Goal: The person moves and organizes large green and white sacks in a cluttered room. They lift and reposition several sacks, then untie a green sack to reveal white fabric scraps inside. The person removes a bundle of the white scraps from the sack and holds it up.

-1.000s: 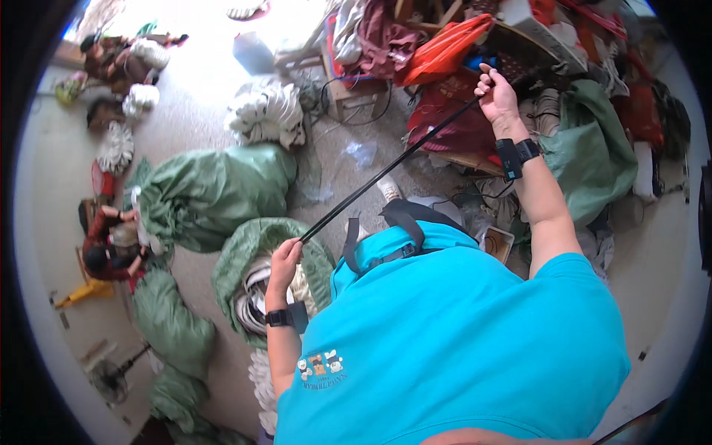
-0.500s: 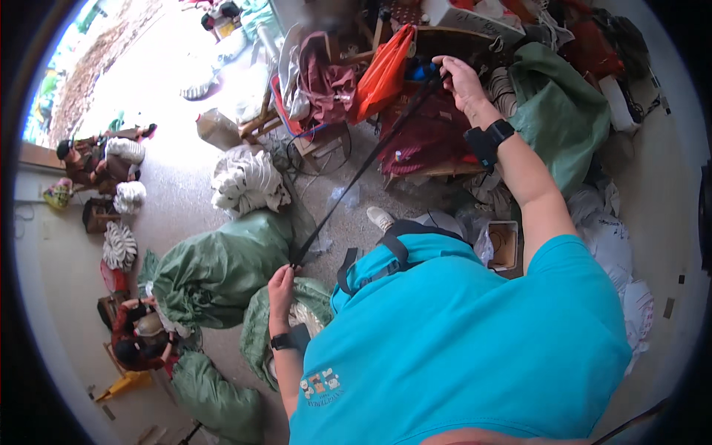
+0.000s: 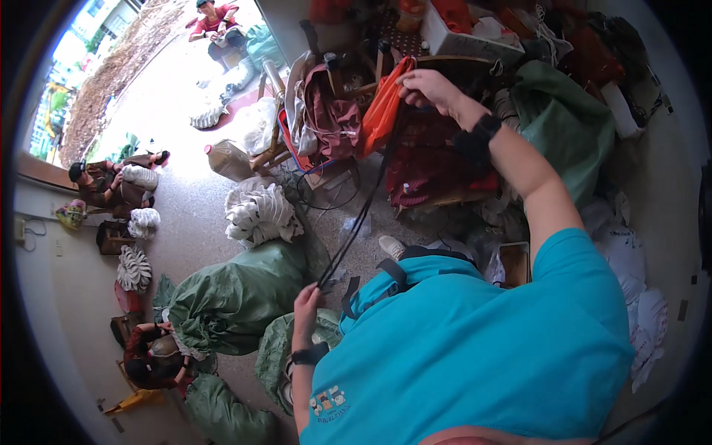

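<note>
A long black strap (image 3: pixel 362 215) runs slantwise between my two hands, and its lower stretch shows as two strands side by side. My left hand (image 3: pixel 306 302), low and near my body, is closed on one end beside a green woven sack (image 3: pixel 236 297). Higher up and to the right, my right hand (image 3: pixel 430 89) pinches the other end with fingers together. It appears in front of an orange plastic bag (image 3: pixel 386 111) and above a dark red cloth bundle (image 3: pixel 437 167). Behind my right hand, the strap's upper part is dark and hard to make out.
Several people sit at the left and by the bright doorway, one of them a person in red (image 3: pixel 215 22). White bundles (image 3: pixel 261 213) and filled green sacks (image 3: pixel 226 411) lie on the floor. A large green sack (image 3: pixel 560 122) and a white box (image 3: pixel 467 33) stand right.
My right hand has moved left and slightly down. The strap hangs steeper and now shows two strands. My view has shifted a little, bringing the person at the doorway into fuller sight.
</note>
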Demonstrator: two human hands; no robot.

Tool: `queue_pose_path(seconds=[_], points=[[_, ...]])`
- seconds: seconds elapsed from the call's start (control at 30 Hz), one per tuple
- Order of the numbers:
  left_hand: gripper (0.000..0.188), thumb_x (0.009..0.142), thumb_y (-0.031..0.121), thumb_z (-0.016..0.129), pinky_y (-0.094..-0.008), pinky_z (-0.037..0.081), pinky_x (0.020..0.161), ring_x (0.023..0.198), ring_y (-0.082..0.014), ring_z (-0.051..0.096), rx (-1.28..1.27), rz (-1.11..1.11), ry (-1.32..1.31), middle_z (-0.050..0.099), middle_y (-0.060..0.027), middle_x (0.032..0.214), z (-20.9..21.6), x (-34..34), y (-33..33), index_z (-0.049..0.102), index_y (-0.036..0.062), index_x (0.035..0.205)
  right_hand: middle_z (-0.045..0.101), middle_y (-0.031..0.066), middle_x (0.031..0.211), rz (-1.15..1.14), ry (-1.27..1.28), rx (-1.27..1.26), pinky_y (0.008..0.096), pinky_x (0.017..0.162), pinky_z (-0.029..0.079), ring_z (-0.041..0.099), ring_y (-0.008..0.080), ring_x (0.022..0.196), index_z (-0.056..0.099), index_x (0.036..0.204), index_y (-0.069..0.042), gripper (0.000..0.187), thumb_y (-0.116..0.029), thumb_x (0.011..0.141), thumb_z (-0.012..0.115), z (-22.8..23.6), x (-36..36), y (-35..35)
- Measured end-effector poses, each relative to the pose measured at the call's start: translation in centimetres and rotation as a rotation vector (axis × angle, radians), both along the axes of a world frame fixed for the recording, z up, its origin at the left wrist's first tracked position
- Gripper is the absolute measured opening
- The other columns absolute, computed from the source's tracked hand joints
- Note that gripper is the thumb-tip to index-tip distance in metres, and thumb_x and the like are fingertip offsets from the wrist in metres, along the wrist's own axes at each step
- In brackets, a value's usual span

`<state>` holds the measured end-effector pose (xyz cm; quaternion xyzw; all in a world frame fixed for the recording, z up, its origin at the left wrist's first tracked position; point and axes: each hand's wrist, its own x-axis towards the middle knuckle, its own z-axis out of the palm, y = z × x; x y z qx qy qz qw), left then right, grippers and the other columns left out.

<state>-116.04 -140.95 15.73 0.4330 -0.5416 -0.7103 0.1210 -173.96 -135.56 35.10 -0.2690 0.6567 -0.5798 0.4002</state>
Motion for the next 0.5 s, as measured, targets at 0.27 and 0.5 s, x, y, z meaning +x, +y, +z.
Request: queue_pose_path(seconds=[0.27,0.5], points=[[0.040,0.096,0.020,0.050,-0.0364,0.044,0.096,0.105,-0.0230,0.058,-0.295,0.363,0.655,0.059,-0.0141,0.116,16.1,-11.0,-6.7,0.046,-0.0022,0.130,0.067,0.0084,0.084,-0.289,0.073,-0.726,0.0305,0.069,0.054,0.065,0.0178,0.076,0.061,0.101,-0.002,0.023,-0.021,0.089,0.055,12.4,-10.0,-7.2],[0.039,0.097,0.026,0.051,-0.0328,0.047,0.087,0.095,-0.0190,0.061,-0.125,0.333,0.213,0.062,-0.0114,0.110,6.7,-2.6,-2.7,0.051,-0.0005,0.125,0.067,0.0088,0.084,-0.615,0.103,-0.667,0.0290,0.060,0.054,0.064,0.0155,0.067,0.062,0.095,-0.004,0.017,-0.018,0.090,0.053,6.7,-15.0,-2.0]])
